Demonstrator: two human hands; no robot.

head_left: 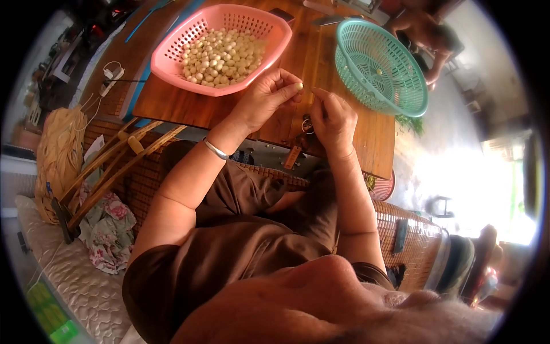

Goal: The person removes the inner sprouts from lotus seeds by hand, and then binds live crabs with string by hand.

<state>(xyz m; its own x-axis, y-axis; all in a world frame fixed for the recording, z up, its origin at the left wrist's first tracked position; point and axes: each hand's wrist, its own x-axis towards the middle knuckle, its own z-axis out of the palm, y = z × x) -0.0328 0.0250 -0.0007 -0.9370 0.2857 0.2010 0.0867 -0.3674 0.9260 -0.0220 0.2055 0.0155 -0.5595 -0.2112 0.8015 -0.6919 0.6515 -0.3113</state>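
Observation:
My left hand (272,96) is closed at the front of the pink basket, with a small pale round piece (299,86) pinched at its fingertips. A little to the right, my right hand (334,118) is also closed, thumb and forefinger together; what it holds, if anything, is too small to make out. The two hands are close but apart. Many pale round pieces (220,57) lie in the pink basket (168,73). The green basket (382,102), behind and right of my right hand, has a few small pale bits inside.
The wooden table (372,137) carries both baskets. Keys with a brown tag (292,157) hang by its near edge. Wooden sticks (109,172) lean at the left, near a white power strip (112,77). Another person (427,34) is beyond the green basket.

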